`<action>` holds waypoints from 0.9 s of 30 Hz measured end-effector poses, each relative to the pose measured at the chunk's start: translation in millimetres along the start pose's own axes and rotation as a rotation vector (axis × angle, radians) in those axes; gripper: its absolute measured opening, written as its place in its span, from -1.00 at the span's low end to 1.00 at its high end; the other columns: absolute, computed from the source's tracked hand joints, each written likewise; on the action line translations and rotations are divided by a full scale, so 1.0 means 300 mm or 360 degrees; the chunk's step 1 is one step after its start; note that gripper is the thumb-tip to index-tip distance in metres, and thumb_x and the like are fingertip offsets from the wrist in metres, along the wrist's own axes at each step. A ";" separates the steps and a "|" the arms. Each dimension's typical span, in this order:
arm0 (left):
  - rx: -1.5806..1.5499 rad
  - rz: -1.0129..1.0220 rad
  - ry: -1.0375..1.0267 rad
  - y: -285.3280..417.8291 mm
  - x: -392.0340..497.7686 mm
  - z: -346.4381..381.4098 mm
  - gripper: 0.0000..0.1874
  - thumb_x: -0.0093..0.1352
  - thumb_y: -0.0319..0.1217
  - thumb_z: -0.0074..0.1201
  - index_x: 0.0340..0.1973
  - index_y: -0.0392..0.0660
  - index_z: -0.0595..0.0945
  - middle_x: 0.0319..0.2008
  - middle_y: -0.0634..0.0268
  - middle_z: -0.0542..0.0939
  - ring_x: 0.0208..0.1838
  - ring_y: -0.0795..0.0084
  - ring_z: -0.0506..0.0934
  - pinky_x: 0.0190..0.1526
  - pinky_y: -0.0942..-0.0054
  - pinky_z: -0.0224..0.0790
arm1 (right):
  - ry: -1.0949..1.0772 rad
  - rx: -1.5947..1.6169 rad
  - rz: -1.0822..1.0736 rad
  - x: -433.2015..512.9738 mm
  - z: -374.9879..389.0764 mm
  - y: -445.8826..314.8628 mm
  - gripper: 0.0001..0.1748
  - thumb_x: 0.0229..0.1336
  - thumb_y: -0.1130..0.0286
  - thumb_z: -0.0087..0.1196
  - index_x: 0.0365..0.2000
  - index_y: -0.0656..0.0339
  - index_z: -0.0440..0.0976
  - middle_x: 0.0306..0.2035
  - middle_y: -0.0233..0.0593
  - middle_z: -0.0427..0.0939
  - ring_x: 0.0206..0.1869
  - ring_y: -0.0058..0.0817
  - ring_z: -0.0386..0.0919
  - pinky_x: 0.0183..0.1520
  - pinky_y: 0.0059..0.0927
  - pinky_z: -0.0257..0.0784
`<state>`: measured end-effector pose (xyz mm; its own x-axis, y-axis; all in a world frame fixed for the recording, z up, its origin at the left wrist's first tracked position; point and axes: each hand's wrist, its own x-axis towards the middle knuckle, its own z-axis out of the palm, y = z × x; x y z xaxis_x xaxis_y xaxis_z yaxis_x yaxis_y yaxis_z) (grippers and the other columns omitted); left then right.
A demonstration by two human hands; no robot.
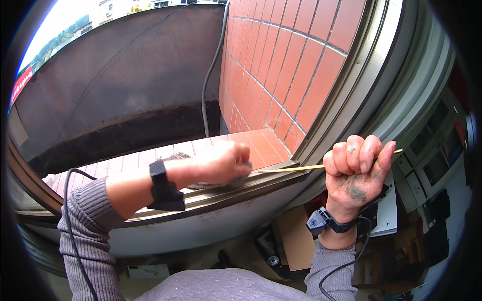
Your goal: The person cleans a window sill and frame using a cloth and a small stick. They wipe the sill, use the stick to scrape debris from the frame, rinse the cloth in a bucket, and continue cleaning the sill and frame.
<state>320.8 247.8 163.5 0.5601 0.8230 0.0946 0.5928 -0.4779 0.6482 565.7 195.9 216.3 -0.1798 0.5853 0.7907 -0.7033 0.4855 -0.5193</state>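
My right hand (pixel 356 171), its palm smeared with grey dirt, grips a thin wooden stick (pixel 293 169) resembling a chopstick. The stick's far end points left, just over the metal window track (pixel 276 174). Blurred and curled, my left hand (pixel 222 161) is low over the sill and track, close to the stick's tip. Its fingertips look grey, and whether they pinch anything is unclear. Below that hand shows some grey, rough material (pixel 203 186), partly hidden. A patch of dark debris (pixel 177 155) lies on the red tiled sill (pixel 260 146) behind my left wrist.
Red wall tiles (pixel 278 67) and the window frame (pixel 350 86) rise at the right. A grey cable (pixel 211 75) hangs outside before a dark metal panel (pixel 143 71). Indoors, a cardboard piece (pixel 295 239) stands below. Black cords run from both wrist devices.
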 end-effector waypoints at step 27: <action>0.0139 0.0557 -0.0580 -0.152 0.061 0.098 -0.57 0.28 -0.46 0.15 0.09 -0.02 0.61 -0.06 0.05 0.47 0.03 0.07 0.48 0.08 0.22 0.34 | 0.0100 -0.0064 0.0624 0.027 -0.058 0.155 -0.40 0.44 -0.07 -0.26 -0.68 0.05 0.06 -0.77 -0.53 -0.02 -0.76 -0.69 -0.14 -0.71 -0.54 -0.20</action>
<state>321.1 275.4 113.5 0.8898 0.4561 0.0152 0.3711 -0.7425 0.5576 543.5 234.7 192.9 -0.3862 0.7692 0.5091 -0.5620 0.2415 -0.7911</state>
